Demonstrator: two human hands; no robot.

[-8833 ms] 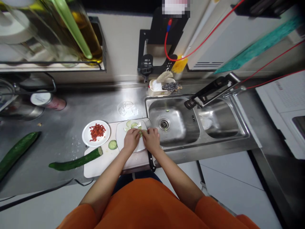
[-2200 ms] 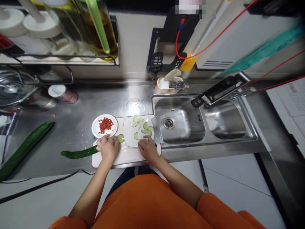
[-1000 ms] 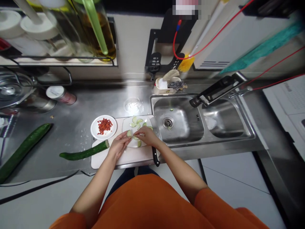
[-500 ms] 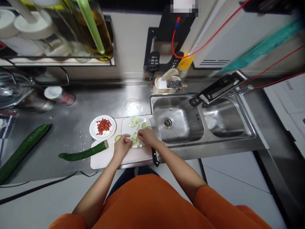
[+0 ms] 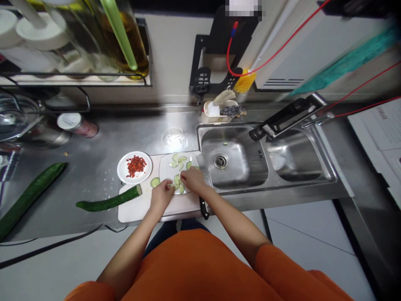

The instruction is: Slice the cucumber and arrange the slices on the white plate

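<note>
A white plate [image 5: 166, 165] rests on the pale cutting board [image 5: 138, 213], bearing several half-round cucumber slices [image 5: 177, 158]. At its near edge my left hand [image 5: 161, 195] is closed, thumb and fingertips pinched at a cucumber slice. My right hand [image 5: 193, 181] reaches over the plate from the right, fingers closed and pointing down beside the slices; what they hold is hidden. One round cucumber slice [image 5: 155, 182] lies on the board left of the plate. Further left is a cut cucumber [image 5: 109, 202], its cut end over the board.
A white dish [image 5: 121, 172] of chopped red pieces stands behind the cut cucumber. A knife [image 5: 204, 209] lies at the board's right, handle toward me. Beyond it is a double sink [image 5: 266, 175] with a tap. Far left lies a whole cucumber [image 5: 31, 196]; a jar [image 5: 78, 124] stands behind.
My left hand has shifted slightly right and toward me, leaving the round slice on the board more exposed. The right hand has barely moved over the plate.
</note>
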